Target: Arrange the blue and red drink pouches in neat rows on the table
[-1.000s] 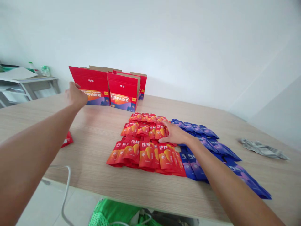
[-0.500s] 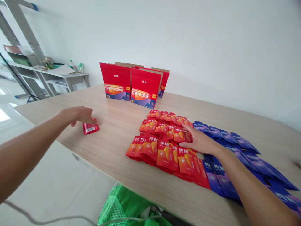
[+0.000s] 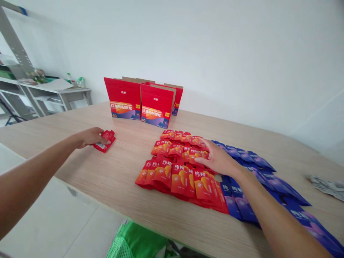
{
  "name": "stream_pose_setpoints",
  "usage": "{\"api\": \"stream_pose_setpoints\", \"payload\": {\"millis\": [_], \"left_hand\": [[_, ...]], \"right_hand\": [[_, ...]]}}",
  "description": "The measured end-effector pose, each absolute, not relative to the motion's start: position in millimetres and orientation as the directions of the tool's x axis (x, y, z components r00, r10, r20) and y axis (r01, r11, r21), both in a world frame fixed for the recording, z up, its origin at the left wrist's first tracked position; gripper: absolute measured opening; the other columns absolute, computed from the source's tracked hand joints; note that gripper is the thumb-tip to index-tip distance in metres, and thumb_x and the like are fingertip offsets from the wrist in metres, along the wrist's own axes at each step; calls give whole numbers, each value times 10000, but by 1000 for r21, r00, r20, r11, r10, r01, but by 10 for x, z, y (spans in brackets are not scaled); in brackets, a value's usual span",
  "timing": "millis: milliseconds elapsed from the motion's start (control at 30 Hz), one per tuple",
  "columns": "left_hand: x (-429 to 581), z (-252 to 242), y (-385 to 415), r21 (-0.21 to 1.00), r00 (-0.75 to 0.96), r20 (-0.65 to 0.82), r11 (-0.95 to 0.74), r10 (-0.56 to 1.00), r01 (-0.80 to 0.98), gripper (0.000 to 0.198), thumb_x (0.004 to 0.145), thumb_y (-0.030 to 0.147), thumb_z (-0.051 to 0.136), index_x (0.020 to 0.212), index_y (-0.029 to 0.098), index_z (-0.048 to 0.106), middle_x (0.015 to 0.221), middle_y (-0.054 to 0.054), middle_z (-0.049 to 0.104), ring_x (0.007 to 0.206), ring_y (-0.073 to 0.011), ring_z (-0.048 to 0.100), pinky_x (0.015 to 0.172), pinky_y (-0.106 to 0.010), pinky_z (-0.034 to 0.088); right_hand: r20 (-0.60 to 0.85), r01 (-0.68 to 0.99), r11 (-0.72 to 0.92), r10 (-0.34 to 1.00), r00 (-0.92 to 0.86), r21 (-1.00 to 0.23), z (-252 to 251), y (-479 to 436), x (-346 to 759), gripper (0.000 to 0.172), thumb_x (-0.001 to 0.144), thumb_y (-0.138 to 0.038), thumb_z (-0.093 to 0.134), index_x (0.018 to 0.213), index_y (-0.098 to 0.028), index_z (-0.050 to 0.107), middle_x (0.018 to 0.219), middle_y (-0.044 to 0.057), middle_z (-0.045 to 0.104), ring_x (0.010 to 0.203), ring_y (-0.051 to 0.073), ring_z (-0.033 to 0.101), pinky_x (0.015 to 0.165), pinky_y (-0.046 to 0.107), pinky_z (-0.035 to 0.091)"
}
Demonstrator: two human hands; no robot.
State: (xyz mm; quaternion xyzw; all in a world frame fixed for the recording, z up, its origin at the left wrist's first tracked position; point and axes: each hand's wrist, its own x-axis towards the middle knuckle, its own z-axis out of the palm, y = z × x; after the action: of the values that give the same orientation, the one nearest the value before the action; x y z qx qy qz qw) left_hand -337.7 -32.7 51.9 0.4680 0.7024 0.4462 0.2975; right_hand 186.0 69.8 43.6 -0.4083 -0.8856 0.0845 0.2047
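At the left of the table, my left hand point(image 3: 92, 137) grips a small red spouted pouch point(image 3: 106, 140) by its near side; its back, with a white barcode label, faces up. Rows of red pouches point(image 3: 180, 177) with orange fruit pictures lie overlapping in the middle. Over their right end rests my right hand point(image 3: 216, 157), fingers apart and touching or just above the pouches; it is unclear whether they press on any. Right beside the red rows, blue pouches point(image 3: 238, 200) overlap in similar rows, partly hidden by my right forearm.
Several red and blue cartons point(image 3: 156, 107) stand with flaps up near the wall. A crumpled grey-white piece point(image 3: 326, 186) lies at the right. A grey side desk point(image 3: 61, 89) holds papers and bottles. Green mesh fabric point(image 3: 134, 240) shows below the table's front edge.
My left hand has closed on the single red pouch and tilted it up a little. My right hand stays over the red rows. The view has shifted slightly to the right.
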Motion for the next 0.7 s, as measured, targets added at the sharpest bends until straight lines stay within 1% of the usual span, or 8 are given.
{"api": "stream_pose_setpoints", "payload": {"millis": [100, 167, 233, 300, 433, 500, 600, 700], "left_hand": [[-3106, 764, -130, 947, -353, 6, 109, 936, 303, 457, 456, 261, 1054, 753, 131, 733, 712, -97, 797, 631, -237, 731, 567, -309, 600], [-2855, 919, 20, 969, -325, 73, 10, 943, 245, 511, 486, 340, 1057, 857, 147, 763, 857, -95, 836, 728, -217, 752, 661, -307, 634], [-2549, 1031, 142, 978, -286, 142, -89, 948, 190, 564, 496, 397, 1055, 922, 157, 773, 942, -90, 842, 788, -208, 764, 711, -297, 642], [-2218, 1090, 215, 973, -219, 209, -180, 953, 143, 550, 514, 414, 1049, 911, 155, 769, 935, -91, 834, 793, -209, 767, 716, -294, 641], [-1685, 1073, 273, 946, -26, 305, -299, 952, 127, 432, 634, 379, 1004, 916, 167, 756, 884, -79, 820, 742, -212, 762, 668, -309, 632], [-1548, 1019, 313, 943, 7, 319, -318, 948, 96, 424, 645, 370, 998, 915, 170, 740, 847, -65, 807, 733, -212, 759, 668, -313, 631], [-1473, 915, 414, 950, 4, 311, -311, 950, 16, 467, 605, 356, 1020, 911, 165, 725, 824, -52, 792, 743, -206, 755, 696, -316, 635], [-1443, 817, 523, 959, 11, 281, -280, 960, -51, 477, 595, 339, 1026, 897, 163, 702, 801, -38, 776, 707, -185, 738, 694, -309, 631]], "right_hand": [[376, 639, 686, 727, -575, -348, 542, 650, 1603, 822, 922, -504, 776, 1636, -215, 491, 1633, 189, 562, 1505, 374, 568, 1282, 607, 437], [417, 589, 718, 696, -585, -371, 623, 610, 1365, 838, 926, -522, 786, 1642, -218, 474, 1635, 189, 556, 1510, 367, 561, 1275, 603, 444], [447, 523, 763, 646, -618, -380, 704, 564, 1105, 903, 914, -547, 809, 1666, -213, 434, 1661, 198, 518, 1535, 367, 532, 1282, 597, 438], [477, 455, 808, 589, -653, -375, 770, 527, 863, 1003, 881, -548, 849, 1697, -207, 376, 1690, 212, 470, 1571, 371, 484, 1303, 600, 410], [511, 388, 848, 528, -678, -362, 816, 527, 538, 1168, 815, -542, 910, 1728, -175, 279, 1714, 247, 407, 1606, 382, 421, 1328, 614, 359], [515, 404, 838, 544, -662, -367, 793, 567, 470, 1175, 809, -520, 919, 1722, -161, 273, 1703, 260, 410, 1597, 387, 426, 1323, 611, 366], [521, 453, 811, 585, -621, -371, 727, 645, 449, 1137, 818, -482, 917, 1702, -143, 288, 1658, 268, 452, 1563, 386, 460, 1318, 601, 380], [547, 496, 800, 596, -588, -339, 658, 718, 472, 1110, 804, -457, 925, 1671, -120, 321, 1652, 273, 435, 1571, 387, 432, 1330, 583, 371]]}}
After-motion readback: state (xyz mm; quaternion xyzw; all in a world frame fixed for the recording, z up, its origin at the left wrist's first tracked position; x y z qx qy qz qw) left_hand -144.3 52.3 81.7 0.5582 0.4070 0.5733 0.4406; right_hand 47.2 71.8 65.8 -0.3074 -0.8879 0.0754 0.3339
